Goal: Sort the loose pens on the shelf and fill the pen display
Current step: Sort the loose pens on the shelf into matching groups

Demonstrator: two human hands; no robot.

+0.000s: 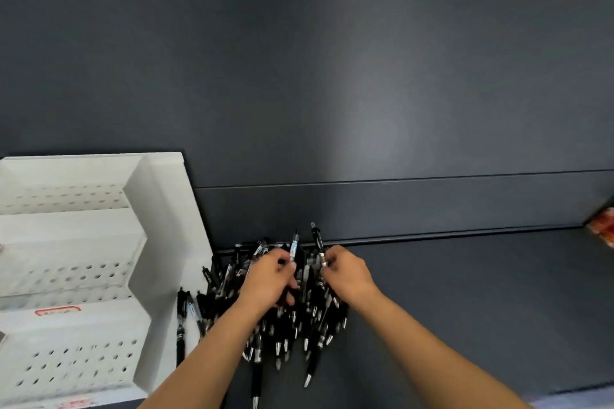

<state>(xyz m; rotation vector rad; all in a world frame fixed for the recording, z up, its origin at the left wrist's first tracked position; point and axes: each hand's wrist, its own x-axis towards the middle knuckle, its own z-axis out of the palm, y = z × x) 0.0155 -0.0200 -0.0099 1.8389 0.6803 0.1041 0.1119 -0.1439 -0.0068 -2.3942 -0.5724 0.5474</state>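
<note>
Left hand, right hand pinch pens beside display.

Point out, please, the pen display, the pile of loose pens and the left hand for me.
pen display (66,226): head view, plain face of an upper tier.
pile of loose pens (282,329): head view, dark barrels near its middle.
left hand (270,274): head view, back of the hand.

Black pens with silver tips; white display, left, dotted with rows of holes, red-edged label; dark grey shelf; red-orange packet, far right.
</note>
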